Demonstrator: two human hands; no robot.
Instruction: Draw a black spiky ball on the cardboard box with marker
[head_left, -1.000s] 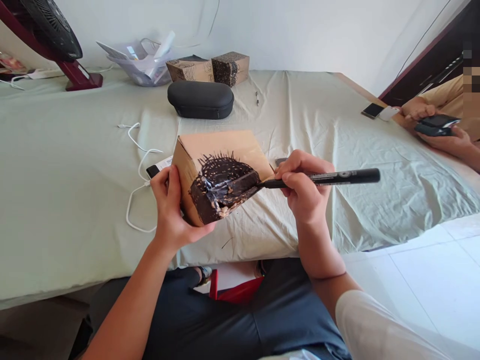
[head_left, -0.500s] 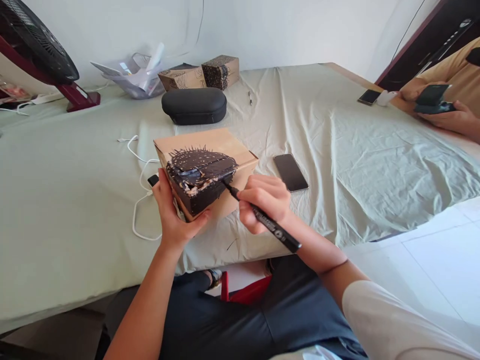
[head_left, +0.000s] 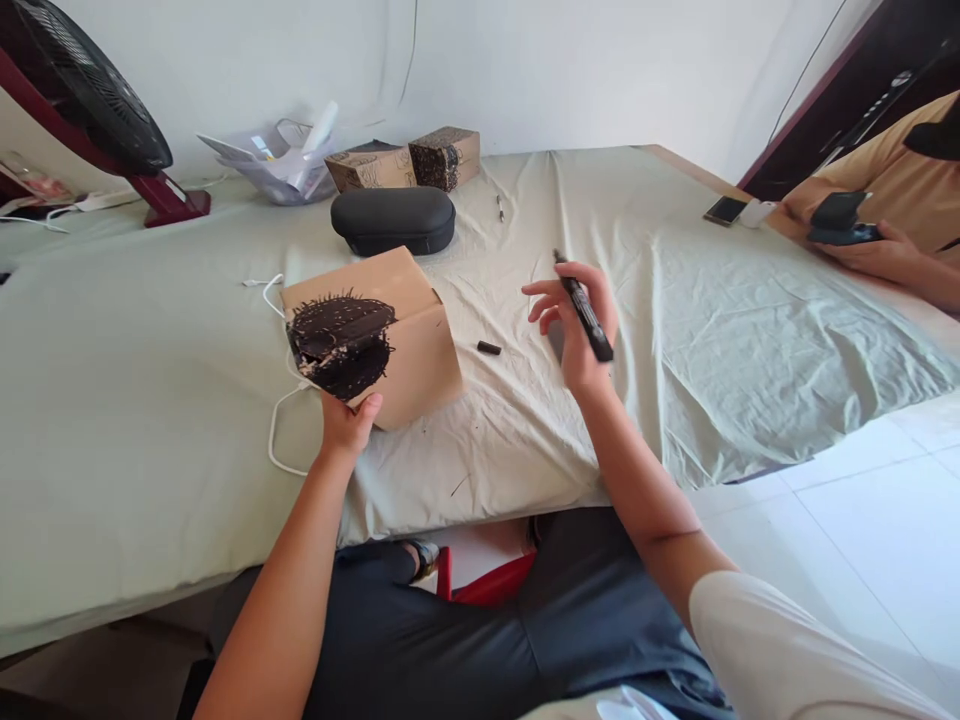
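My left hand (head_left: pixel 349 425) grips the lower left corner of a cardboard box (head_left: pixel 424 355), thumb on the near face. A black, spiky-edged patch of ink (head_left: pixel 349 335) covers the box's left corner, which looks torn and shows pale bits. Off to the right, my right hand (head_left: pixel 589 335) is raised over the cloth and holds a black marker (head_left: pixel 583 303), its tip pointing up and away; the other fingers are spread. A black marker cap (head_left: pixel 489 348) lies on the cloth between box and right hand. The phone (head_left: pixel 556 338) is mostly hidden behind the right hand.
Behind the box sit a black hard case (head_left: pixel 394 220), two drawn-on cardboard boxes (head_left: pixel 446 158), a plastic basket (head_left: pixel 281 180) and a fan (head_left: pixel 90 90). A pen (head_left: pixel 500 208) and white cable (head_left: pixel 274 440) lie on the cloth. At right, a person's hands (head_left: pixel 862 240) hold a dark device.
My right hand has lifted the marker off the box and moved right, over the phone. The box has turned and shifted left in my left hand, and the marker cap has come into view.
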